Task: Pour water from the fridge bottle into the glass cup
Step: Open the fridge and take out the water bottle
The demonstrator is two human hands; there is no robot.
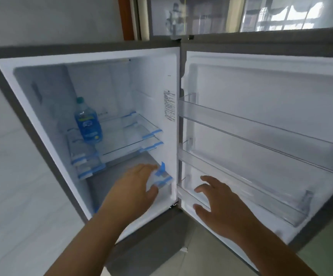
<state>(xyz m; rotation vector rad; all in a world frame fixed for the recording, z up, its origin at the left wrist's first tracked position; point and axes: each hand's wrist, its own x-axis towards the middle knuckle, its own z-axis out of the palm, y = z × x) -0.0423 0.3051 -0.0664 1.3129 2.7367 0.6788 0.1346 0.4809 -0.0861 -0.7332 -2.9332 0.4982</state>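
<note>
A clear water bottle (pixel 88 121) with a blue label and a pale green cap stands upright on the upper glass shelf (pixel 129 134) at the left inside the open fridge. My left hand (pixel 136 188) reaches into the lower part of the fridge, fingers relaxed and empty, well below and to the right of the bottle. My right hand (pixel 219 204) hovers with spread fingers in front of the lowest door bin, holding nothing. No glass cup is in view.
The fridge door (pixel 261 92) stands wide open on the right with clear door bins (pixel 261 134), all empty. A second glass shelf (pixel 125 150) lies below the first. A pale wall (pixel 12 176) is close on the left.
</note>
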